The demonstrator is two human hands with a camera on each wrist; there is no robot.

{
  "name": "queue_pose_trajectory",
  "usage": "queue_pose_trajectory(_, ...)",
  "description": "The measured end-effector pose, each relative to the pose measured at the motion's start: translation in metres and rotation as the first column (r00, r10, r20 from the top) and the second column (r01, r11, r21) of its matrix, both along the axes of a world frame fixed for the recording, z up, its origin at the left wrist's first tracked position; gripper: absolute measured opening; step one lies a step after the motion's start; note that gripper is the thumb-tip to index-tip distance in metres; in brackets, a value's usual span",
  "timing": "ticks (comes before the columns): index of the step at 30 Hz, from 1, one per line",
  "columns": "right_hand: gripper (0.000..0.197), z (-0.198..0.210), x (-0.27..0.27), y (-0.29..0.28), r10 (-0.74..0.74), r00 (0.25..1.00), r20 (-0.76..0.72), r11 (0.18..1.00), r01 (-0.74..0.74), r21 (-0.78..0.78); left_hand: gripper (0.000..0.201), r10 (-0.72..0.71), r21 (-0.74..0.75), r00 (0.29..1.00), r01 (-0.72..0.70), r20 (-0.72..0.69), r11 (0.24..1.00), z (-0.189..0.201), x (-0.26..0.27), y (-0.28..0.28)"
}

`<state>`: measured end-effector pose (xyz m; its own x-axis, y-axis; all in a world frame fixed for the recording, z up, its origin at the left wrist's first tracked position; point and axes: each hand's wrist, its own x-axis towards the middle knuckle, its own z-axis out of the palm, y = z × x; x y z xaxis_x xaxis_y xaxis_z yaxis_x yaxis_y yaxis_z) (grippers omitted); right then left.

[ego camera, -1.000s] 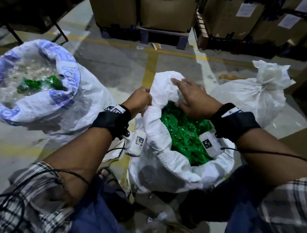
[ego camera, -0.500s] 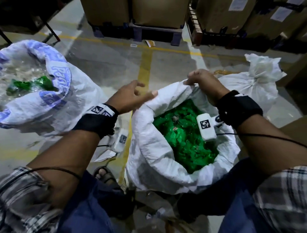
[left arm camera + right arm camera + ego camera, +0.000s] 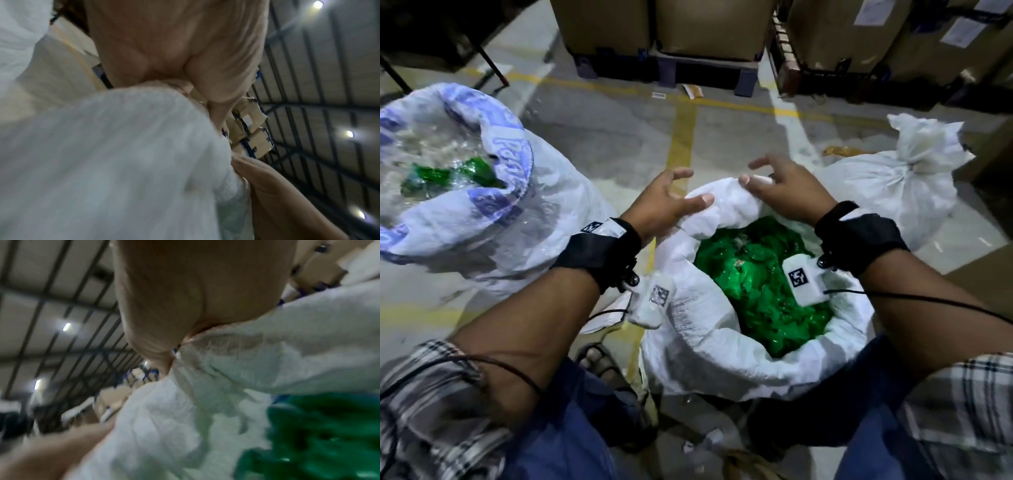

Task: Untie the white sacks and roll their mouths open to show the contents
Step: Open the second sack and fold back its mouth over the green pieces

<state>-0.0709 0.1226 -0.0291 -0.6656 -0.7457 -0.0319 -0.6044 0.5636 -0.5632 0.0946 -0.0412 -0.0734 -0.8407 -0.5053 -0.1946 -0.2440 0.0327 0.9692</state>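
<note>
A white sack (image 3: 709, 346) stands between my knees, its mouth rolled open over green plastic pieces (image 3: 756, 291). My left hand (image 3: 693, 186) rests on the far rim, thumb on top and fingers spread beyond it. My right hand (image 3: 751, 171) sits beside it on the same rim, thumb on the fabric, fingers stretched outward. In the left wrist view the sack fabric (image 3: 113, 154) lies against my palm (image 3: 185, 56). In the right wrist view the fabric (image 3: 267, 345) is wedged at my thumb's base. A second sack (image 3: 493, 226) at left is rolled open. A third sack (image 3: 887, 192) at right is tied.
Cardboard boxes on pallets (image 3: 654, 27) line the back. A yellow floor line (image 3: 681, 137) runs away from me between the sacks. My sandalled foot (image 3: 599, 363) is beside the middle sack. A dark frame leg (image 3: 493, 65) stands at the far left.
Both hands have come together on the far rim. The right hand let go of its grip on the far right edge, and its fingers spread out. The rim there sits lower, rolled over.
</note>
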Motion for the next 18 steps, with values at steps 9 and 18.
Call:
queue_pose_trajectory(9, 0.036, 0.005, -0.014, -0.007, 0.051, 0.741, 0.67, 0.884, 0.278, -0.375, 0.055, -0.078, -0.744, 0.996, 0.016, -0.048, 0.667, 0.015, 0.002, 0.025)
queue_pose_trajectory(18, 0.035, 0.009, 0.009, 0.005, 0.062, 0.904, -0.422, 0.961, -0.169, -0.219, 0.066, 0.037, 0.078, 0.949, -0.014, -0.312, 0.997, 0.017, 0.001, 0.012)
